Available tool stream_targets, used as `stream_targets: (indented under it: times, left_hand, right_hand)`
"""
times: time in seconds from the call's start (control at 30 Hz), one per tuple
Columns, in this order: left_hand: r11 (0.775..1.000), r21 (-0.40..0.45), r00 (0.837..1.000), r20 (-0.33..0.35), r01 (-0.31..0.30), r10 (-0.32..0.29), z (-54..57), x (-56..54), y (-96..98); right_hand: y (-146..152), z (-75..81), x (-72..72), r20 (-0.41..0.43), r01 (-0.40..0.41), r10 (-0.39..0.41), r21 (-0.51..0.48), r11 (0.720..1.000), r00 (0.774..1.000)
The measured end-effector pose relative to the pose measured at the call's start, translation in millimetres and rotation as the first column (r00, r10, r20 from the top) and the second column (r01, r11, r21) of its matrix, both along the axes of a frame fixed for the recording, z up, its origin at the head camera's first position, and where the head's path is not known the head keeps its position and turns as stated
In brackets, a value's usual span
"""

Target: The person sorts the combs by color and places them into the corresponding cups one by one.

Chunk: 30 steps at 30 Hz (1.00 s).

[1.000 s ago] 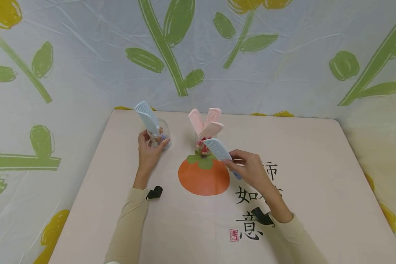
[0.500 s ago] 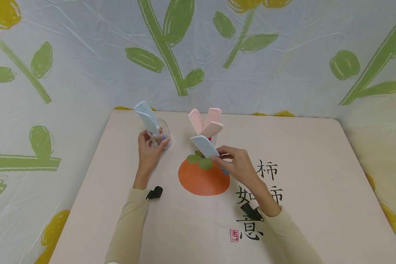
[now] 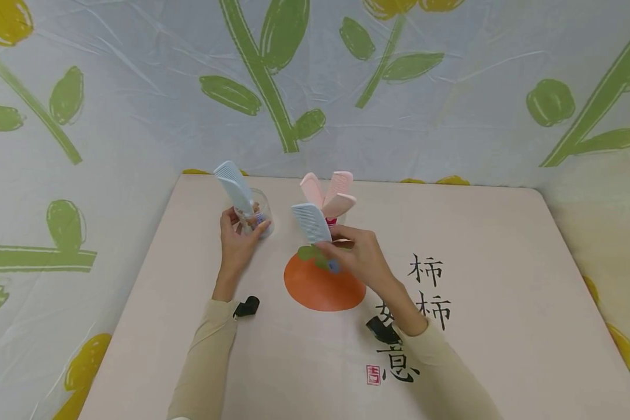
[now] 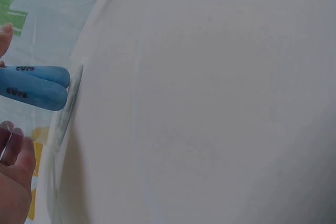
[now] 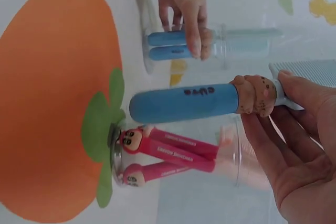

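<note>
My left hand (image 3: 236,248) grips a clear glass jar (image 3: 264,205) at the back left of the table. Two light blue combs (image 3: 233,185) stand in that jar, teeth up; their blue handles (image 4: 34,92) show through the glass. My right hand (image 3: 358,254) pinches another light blue comb (image 3: 312,223) below its teeth, between thumb and fingers. In the right wrist view its blue handle (image 5: 181,103) hangs free, with a brown bear figure (image 5: 255,95) near the grip. Behind it stand pink combs (image 3: 339,189) in a second glass jar (image 5: 237,145), their red handles (image 5: 176,153) inside.
Both jars stand on a pale pink tabletop (image 3: 504,262) printed with an orange persimmon (image 3: 320,289) and black characters (image 3: 433,309). A light curtain (image 3: 441,134) with green leaves and yellow flowers hangs around the back and sides.
My right hand has moved left with the blue comb, from right of the pink combs' jar to in front of it, and the comb stands more upright. My left hand has stayed on its jar.
</note>
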<state>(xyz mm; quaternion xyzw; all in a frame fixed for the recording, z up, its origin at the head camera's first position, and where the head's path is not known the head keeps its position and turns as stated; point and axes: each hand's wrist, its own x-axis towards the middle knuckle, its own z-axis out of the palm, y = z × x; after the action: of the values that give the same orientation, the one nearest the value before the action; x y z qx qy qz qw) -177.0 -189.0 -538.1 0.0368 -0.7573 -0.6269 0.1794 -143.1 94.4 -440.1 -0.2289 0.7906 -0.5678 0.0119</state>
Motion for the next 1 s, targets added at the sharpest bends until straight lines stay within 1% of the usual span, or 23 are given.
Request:
stream_targets:
  times: [0.07,0.17,0.33,0.47,0.57,0.67,0.8,0.9,1.0]
  left_hand:
    - [1.000,-0.001,1.000,-0.002,-0.003,0.003,-5.2,-2.2,-2.1]
    - [1.000,0.002,1.000,0.005,-0.003,0.003,-7.1,-3.5,-3.8]
    - [1.000,0.004,1.000,0.017,0.001,-0.001,-6.7,-4.7,-4.9]
    - [1.000,-0.001,1.000,0.016,-0.003,0.003,-4.8,-4.7,-4.0]
    - [1.000,0.007,1.000,0.003,-0.008,0.008,0.3,-2.9,-1.1]
    - [1.000,0.021,1.000,-0.007,-0.004,0.005,12.1,2.7,4.1]
    - [0.999,0.039,1.000,-0.001,0.010,-0.010,26.7,10.5,9.0]
    - [0.999,0.042,1.000,0.018,0.007,-0.008,30.0,13.1,9.6]
    - [0.999,0.034,0.999,0.042,-0.003,0.002,30.5,14.2,9.1]
  right_hand:
    - [-4,1.5,-1.0,0.010,0.000,0.000,-0.018,1.000,1.000]
    - [-11,5.0,-3.0,-0.003,0.001,-0.001,-0.032,0.999,1.000]
    - [-22,10.4,-8.4,-0.077,0.015,-0.018,-0.042,0.999,0.997]
    - [-31,13.0,-13.3,-0.127,0.030,-0.040,-0.075,0.997,0.991]
    - [-38,14.8,-16.5,-0.150,0.035,-0.052,-0.114,0.993,0.987]
    - [-44,16.2,-19.6,-0.172,0.040,-0.067,-0.153,0.987,0.983]
    - [-54,18.3,-24.1,-0.175,0.046,-0.081,-0.195,0.980,0.981]
    - [-62,20.6,-27.4,-0.164,0.062,-0.098,-0.210,0.976,0.982]
    - [-71,22.5,-30.4,-0.158,0.070,-0.108,-0.228,0.971,0.982]
